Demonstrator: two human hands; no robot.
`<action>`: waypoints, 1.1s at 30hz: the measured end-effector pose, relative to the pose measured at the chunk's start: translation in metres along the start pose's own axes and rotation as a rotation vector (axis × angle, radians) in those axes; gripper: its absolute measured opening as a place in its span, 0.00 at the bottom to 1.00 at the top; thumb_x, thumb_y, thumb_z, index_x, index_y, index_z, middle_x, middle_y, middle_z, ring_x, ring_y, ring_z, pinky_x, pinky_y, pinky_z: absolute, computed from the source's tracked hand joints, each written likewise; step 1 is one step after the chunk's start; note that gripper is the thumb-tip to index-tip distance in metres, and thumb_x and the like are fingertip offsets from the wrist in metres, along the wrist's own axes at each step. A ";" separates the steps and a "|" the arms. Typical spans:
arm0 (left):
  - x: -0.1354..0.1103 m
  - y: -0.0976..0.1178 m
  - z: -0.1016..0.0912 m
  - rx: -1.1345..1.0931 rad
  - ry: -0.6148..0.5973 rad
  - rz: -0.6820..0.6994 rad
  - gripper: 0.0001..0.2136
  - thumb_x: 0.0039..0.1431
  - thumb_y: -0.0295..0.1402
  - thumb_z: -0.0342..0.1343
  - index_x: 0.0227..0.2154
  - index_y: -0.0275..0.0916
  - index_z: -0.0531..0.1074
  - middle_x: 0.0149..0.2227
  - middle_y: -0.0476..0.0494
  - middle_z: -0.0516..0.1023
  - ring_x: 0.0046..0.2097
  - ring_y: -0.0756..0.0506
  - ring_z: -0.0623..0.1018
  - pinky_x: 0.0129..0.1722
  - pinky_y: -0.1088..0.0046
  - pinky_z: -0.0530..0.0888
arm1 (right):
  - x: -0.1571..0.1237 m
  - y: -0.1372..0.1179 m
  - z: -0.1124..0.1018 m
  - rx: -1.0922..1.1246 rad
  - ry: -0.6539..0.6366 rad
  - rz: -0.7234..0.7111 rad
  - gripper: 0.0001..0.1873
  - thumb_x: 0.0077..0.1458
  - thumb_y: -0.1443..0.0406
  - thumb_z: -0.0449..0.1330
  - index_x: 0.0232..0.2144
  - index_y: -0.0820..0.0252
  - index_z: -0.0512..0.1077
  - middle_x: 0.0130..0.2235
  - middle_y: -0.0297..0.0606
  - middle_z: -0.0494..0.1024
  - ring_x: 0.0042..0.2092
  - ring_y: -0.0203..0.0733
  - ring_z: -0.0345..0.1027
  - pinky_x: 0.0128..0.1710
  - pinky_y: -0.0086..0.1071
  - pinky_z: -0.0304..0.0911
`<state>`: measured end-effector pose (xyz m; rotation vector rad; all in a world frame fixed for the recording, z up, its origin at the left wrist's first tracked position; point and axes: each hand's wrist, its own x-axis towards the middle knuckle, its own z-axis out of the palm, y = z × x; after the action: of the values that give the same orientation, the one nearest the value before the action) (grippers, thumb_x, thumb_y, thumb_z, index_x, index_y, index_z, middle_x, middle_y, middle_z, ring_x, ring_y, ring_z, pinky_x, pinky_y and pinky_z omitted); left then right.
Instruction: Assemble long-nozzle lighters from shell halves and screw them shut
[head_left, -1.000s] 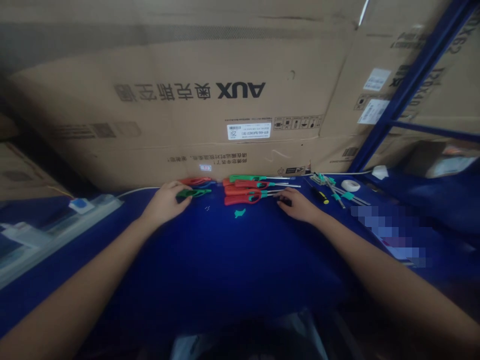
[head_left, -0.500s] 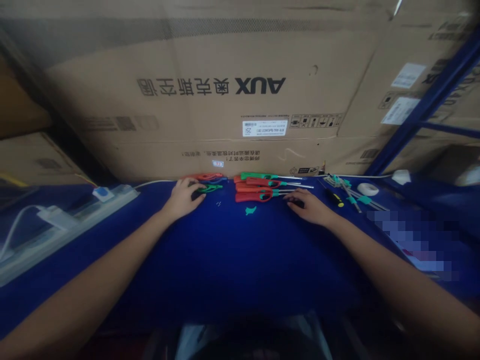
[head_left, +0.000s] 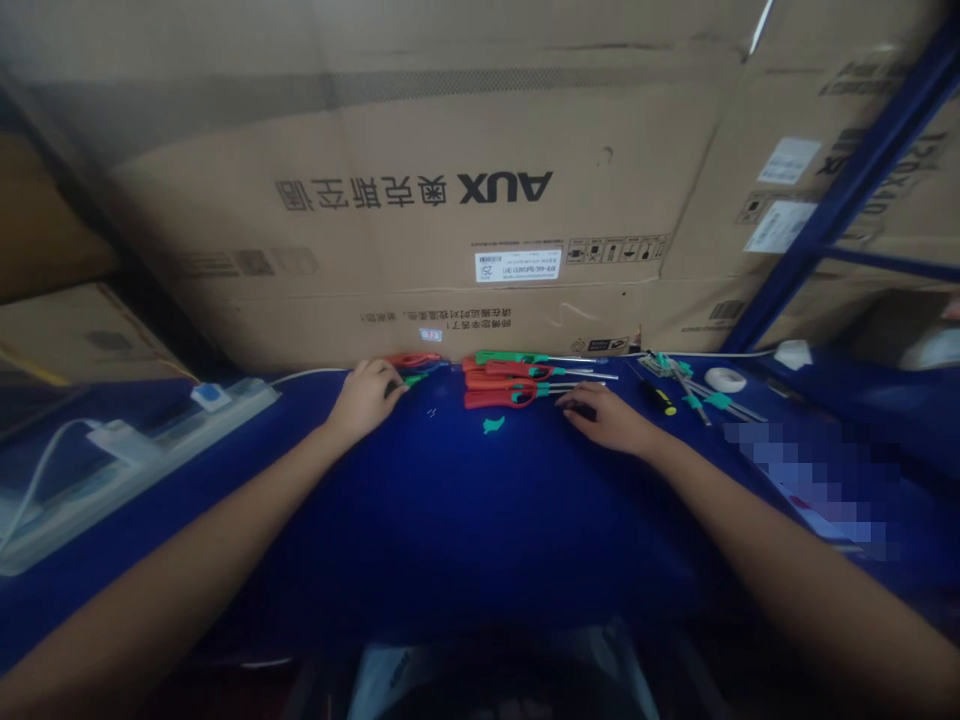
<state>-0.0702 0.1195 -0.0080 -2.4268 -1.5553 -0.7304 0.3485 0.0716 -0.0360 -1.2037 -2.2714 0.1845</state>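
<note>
My left hand (head_left: pixel 365 398) rests on the blue table (head_left: pixel 465 510) with its fingers curled over a green-handled tool (head_left: pixel 412 380), of which only the tip shows. A red-handled tool (head_left: pixel 414 359) lies just behind it. To the right lies a row of red and green long-nosed tools (head_left: pixel 504 382), side by side. My right hand (head_left: pixel 606 417) lies at the metal tips of that row, fingers closed round a small dark piece (head_left: pixel 583 409). A small green plastic bit (head_left: pixel 493 425) sits loose between my hands.
A large cardboard box (head_left: pixel 420 200) printed AUX stands along the table's back edge. A yellow-and-black screwdriver (head_left: pixel 660 397), green-tipped rods (head_left: pixel 701 398) and a tape roll (head_left: pixel 724 379) lie at the right. A white power strip (head_left: pixel 142 435) lies at the left. A blue rack post (head_left: pixel 832 190) rises at the right.
My left hand has closed further over the green-handled tool, hiding most of it. My right hand has stayed at the tool tips. The camera has shifted slightly.
</note>
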 end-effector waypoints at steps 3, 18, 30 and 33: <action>0.003 0.012 -0.016 -0.022 0.071 0.054 0.07 0.65 0.34 0.55 0.33 0.39 0.74 0.40 0.39 0.76 0.45 0.38 0.74 0.51 0.56 0.71 | 0.000 -0.004 -0.003 0.001 -0.001 -0.022 0.10 0.59 0.67 0.58 0.41 0.59 0.78 0.38 0.44 0.78 0.42 0.47 0.74 0.48 0.44 0.70; -0.071 0.153 -0.031 -0.349 -0.395 0.287 0.05 0.68 0.33 0.54 0.35 0.40 0.70 0.54 0.45 0.73 0.43 0.45 0.79 0.44 0.64 0.76 | -0.007 -0.063 -0.014 0.370 -0.168 -0.222 0.17 0.62 0.64 0.62 0.53 0.56 0.73 0.46 0.41 0.75 0.45 0.40 0.71 0.48 0.40 0.70; -0.071 0.152 -0.008 -0.402 -0.314 0.293 0.10 0.62 0.37 0.61 0.44 0.44 0.70 0.47 0.46 0.77 0.49 0.41 0.76 0.51 0.59 0.73 | -0.010 -0.086 0.000 0.477 -0.414 -0.285 0.10 0.59 0.67 0.65 0.44 0.57 0.78 0.46 0.40 0.71 0.48 0.39 0.70 0.53 0.36 0.67; -0.070 0.142 -0.015 -0.405 -0.335 0.266 0.19 0.61 0.37 0.61 0.53 0.45 0.68 0.52 0.45 0.77 0.53 0.40 0.76 0.55 0.59 0.73 | -0.009 -0.082 -0.001 0.436 -0.396 -0.265 0.05 0.60 0.66 0.65 0.40 0.59 0.78 0.44 0.39 0.72 0.46 0.38 0.71 0.50 0.33 0.67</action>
<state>0.0282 -0.0056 -0.0122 -3.1139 -1.2308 -0.6655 0.2939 0.0161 -0.0088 -0.6746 -2.5118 0.8302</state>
